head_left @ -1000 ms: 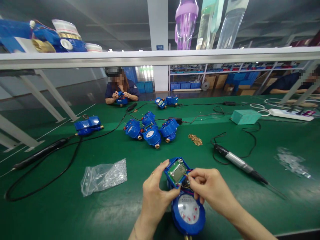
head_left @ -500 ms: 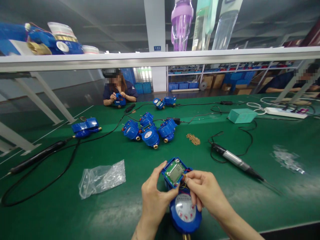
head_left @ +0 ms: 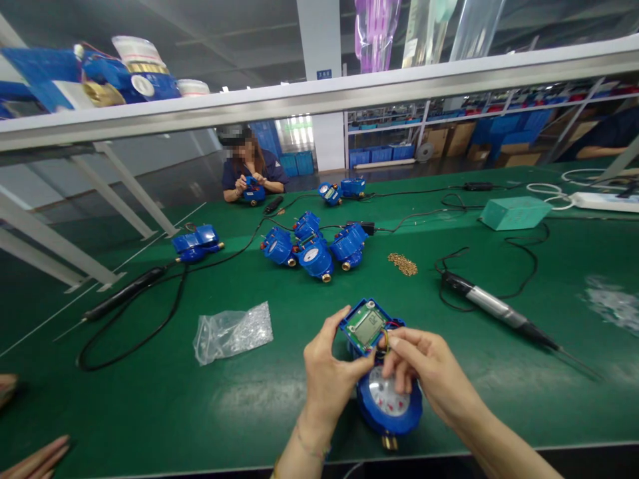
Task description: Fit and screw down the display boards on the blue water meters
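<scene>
Water meter [head_left: 387, 392]: glossy blue plastic, brass-coloured metal fitting at its near end. Worktop [head_left: 150, 399] beneath: matt green, cloth-like. Left of meter: crinkled clear plastic bag [head_left: 232, 330].

factory assy line | long green counter [head_left: 150, 399] w/ blue water meters [head_left: 312, 249] | elec screwdriver [head_left: 499, 311] | co-worker [head_left: 252, 174] opposite | stock racks behind [head_left: 449, 136]

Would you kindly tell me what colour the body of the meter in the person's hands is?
The meter is bright blue, clearest in the head view.
</scene>
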The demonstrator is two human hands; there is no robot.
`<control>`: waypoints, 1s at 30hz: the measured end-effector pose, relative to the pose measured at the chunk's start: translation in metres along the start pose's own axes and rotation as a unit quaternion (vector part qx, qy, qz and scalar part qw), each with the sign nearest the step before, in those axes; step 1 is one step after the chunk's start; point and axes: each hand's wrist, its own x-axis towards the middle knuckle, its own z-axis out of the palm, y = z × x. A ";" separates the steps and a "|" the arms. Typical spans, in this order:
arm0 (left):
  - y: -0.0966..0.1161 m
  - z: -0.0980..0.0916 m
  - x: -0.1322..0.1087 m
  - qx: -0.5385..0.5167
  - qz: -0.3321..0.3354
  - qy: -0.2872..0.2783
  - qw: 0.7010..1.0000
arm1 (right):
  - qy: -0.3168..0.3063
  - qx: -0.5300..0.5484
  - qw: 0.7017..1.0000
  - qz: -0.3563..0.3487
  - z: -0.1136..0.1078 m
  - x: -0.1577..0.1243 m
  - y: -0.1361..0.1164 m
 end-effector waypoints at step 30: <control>-0.003 0.017 -0.005 -0.196 -0.143 0.046 0.969 | 0.089 -0.171 0.981 0.011 0.006 0.004 -0.003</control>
